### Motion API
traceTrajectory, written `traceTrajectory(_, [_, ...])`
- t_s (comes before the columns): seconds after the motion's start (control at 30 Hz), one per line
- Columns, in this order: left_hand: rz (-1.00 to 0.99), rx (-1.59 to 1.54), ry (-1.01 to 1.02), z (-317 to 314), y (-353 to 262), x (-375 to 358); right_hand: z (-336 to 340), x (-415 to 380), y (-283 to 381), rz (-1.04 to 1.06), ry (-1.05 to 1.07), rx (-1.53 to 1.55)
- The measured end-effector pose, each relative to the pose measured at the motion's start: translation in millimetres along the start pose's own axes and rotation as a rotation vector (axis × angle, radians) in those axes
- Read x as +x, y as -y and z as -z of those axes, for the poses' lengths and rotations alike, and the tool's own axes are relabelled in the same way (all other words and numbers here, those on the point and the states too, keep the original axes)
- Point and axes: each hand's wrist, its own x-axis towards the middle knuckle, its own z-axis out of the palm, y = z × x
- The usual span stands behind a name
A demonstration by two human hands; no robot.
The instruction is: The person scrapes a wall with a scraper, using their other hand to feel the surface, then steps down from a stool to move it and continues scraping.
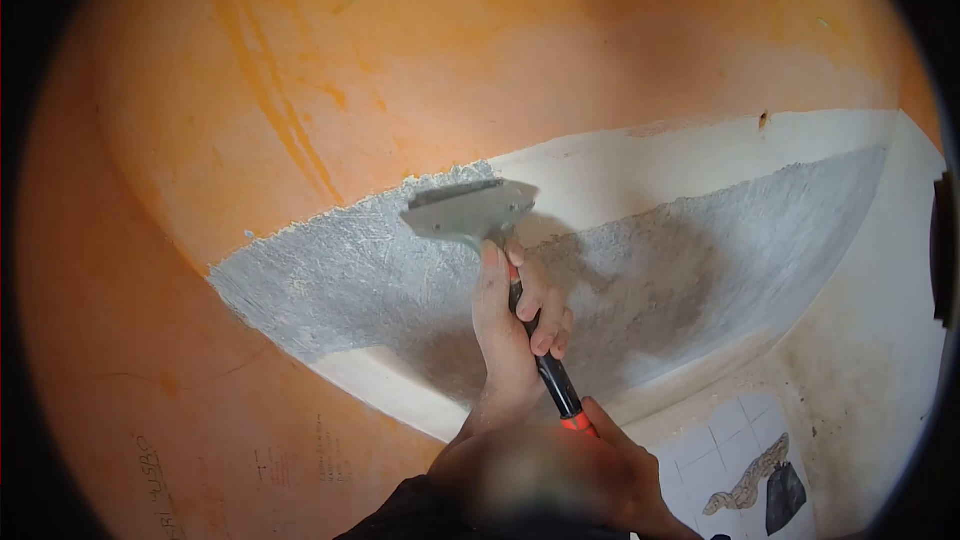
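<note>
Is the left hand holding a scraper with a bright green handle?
Not quite: the handle isn't green. The head view shows it's black with red parts. The left hand really is holding the scraper.

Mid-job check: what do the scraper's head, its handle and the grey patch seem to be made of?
Head: probably metal, dull grey; it looks flat and stiff, with small screw-like dots.
Handle: plastic or coated metal, I can't tell which; smooth, black, slightly glossy, with red parts.
Grey patch: likely bare cement or plaster; matte, rough, with pale scratches and flecks.
</note>
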Motion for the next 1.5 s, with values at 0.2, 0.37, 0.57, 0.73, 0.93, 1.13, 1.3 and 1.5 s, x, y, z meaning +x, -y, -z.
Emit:
traceTrajectory(0.2, [0.03, 0.003, -0.022, -6, -5, 5, 0, 0, 5, 0.078, 0.001, -0.239])
traceTrajectory(0.37, [0.007, 0.001, -0.04, -7, -3, 0, -2, -7, -7, 0.098, 0.004, -0.13])
traceTrajectory(0.57, [0.004, -0.082, 0.055, -4, -4, 5, -1, -2, 10, 0.023, 0.016, -0.095])
traceTrajectory(0.73, [0.03, -0.042, -0.014, -11, -6, 9, -2, 0, 12, 0.068, 0.012, -0.214])
traceTrajectory(0.93, [0.036, -0.086, 0.001, -9, -3, 5, -2, -6, 7, 0.017, -0.001, -0.076])
traceTrajectory(1.13, [0.049, -0.057, -0.027, -5, -2, 1, 0, -2, 5, 0.127, 0.052, -0.115])
traceTrajectory(1.3, [0.016, -0.018, -0.016, -11, -7, 11, 0, 7, 15, 0.101, 0.051, -0.241])
traceTrajectory(1.5, [0.014, -0.032, 0.018, -7, -6, 4, -1, 2, 8, 0.103, 0.059, -0.1])
